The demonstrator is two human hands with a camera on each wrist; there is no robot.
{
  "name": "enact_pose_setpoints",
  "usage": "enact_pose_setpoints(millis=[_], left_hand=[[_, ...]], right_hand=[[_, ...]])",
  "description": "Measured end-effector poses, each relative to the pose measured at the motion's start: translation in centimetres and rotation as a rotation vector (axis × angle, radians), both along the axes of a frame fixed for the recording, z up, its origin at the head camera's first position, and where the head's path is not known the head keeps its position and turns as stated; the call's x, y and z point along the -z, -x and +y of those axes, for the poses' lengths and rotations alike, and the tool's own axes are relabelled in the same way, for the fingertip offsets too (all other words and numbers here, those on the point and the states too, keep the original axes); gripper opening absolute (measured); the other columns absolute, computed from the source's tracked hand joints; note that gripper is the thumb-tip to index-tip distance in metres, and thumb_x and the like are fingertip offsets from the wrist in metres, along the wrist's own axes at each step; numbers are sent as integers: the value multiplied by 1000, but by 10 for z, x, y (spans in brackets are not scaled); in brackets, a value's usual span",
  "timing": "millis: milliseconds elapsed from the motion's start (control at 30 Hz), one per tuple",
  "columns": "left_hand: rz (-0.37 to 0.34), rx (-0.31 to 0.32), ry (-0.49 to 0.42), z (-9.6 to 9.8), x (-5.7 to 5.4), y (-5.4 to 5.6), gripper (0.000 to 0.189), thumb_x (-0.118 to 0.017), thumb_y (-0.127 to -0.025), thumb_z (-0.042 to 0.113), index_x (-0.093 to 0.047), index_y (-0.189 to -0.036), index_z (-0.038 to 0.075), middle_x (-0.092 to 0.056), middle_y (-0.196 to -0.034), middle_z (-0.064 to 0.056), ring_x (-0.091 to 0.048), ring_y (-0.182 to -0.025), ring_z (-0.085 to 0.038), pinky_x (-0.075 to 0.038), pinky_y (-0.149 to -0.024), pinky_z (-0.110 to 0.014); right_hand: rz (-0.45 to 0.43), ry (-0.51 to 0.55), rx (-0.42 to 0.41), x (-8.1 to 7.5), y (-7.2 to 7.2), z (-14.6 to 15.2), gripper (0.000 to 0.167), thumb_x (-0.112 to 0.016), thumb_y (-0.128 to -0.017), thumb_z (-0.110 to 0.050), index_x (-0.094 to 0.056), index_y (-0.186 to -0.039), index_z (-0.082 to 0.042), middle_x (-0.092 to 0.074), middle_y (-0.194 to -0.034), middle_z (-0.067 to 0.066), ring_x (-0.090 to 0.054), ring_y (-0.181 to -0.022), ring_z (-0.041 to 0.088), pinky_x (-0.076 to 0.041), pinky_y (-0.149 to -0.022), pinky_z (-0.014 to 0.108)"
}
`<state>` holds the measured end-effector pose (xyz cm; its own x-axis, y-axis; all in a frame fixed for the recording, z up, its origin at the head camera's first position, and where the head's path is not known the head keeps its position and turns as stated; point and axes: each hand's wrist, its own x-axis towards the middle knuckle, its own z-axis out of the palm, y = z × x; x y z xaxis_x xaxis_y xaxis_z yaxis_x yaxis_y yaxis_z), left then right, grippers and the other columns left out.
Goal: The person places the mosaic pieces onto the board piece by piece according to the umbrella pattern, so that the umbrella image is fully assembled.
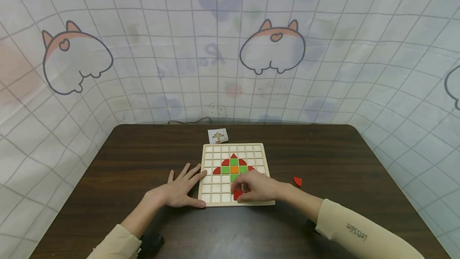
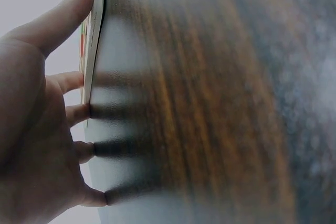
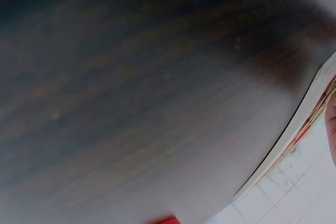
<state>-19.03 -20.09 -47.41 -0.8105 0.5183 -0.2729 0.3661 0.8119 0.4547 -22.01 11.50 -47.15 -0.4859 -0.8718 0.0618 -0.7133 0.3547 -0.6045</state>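
Note:
A light wooden grid board (image 1: 212,198) lies on the table with red, green and orange tiles set in its squares. My right hand (image 1: 256,187) is over its lower part, fingers curled, and pinches a red tile (image 1: 237,195) near the bottom row; the hand hides part of that tile and its neighbours. My left hand (image 1: 179,189) has its fingers spread, with the thumb and a fingertip touching the board's left edge. In the left wrist view, the left hand (image 2: 31,114) rests beside the board's side (image 2: 96,30).
To the right of the board lies a loose red quarter-circle tile (image 1: 297,181). A small pattern card (image 1: 217,136) sits just behind the board. Beyond the dark wooden table (image 1: 143,147) hangs a patterned cloth (image 1: 179,51), with a cable (image 1: 190,122) along the back edge.

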Motion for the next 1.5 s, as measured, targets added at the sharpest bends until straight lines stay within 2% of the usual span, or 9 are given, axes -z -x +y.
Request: enact_pose_setpoints(millis=[233,433,567,800,933,1100,1500], left_hand=[[3,4,-1,0,0,0,102,-70,-88,66,-24,-166,17,-7,-172,-11,3,-154,-44,3,-107,-81],[-1,3,-2,-1,1,0,103,-69,-88,67,-23,-166,18,-6,-172,-10,4,-154,-44,3,-107,-81],[1,3,-1,-1,2,0,103,-69,-88,67,-22,-166,18,-6,-172,-10,5,-154,-44,4,-107,-81],[1,1,1,0,1,0,103,-69,-88,67,-23,-166,18,-6,-172,-11,5,-154,-44,4,-107,-81],[2,0,5,0,1,1,102,-69,-89,67,-23,-166,18,-6,-172,-11,5,-154,-44,4,-107,-81],[5,-1,9,0,1,1,103,-69,-88,67,-23,-166,18,-7,-172,-11,4,-155,-44,4,-107,-81],[-4,-10,4,0,0,1,104,-70,-88,66,-22,-166,18,-7,-172,-10,4,-155,-44,4,-108,-80]], right_hand=[[-28,3,36,0,-1,-1,30,-85,-87,-11,-70,-113,-8,-65,-87,-2,-57,-72,7,-51,-68,22],[-38,14,69,1,-3,-1,17,-80,-89,-5,-71,-103,-9,-64,-83,-9,-59,-73,3,-52,-68,21],[-25,31,64,3,-3,-1,12,-79,-90,-4,-74,-100,-9,-66,-83,-10,-59,-74,1,-52,-69,21],[-13,53,34,6,-3,-3,14,-77,-93,-6,-77,-106,-8,-68,-91,-6,-59,-76,2,-53,-70,21],[0,61,49,7,-3,-3,15,-78,-92,-7,-75,-107,-7,-67,-88,-7,-58,-74,3,-52,-68,21],[29,53,72,8,-3,-3,9,-79,-91,-7,-77,-100,-10,-65,-84,-11,-56,-73,1,-50,-66,20],[60,8,32,7,-3,-4,9,-82,-90,-13,-79,-98,-14,-63,-84,-11,-54,-72,5,-46,-65,18]])
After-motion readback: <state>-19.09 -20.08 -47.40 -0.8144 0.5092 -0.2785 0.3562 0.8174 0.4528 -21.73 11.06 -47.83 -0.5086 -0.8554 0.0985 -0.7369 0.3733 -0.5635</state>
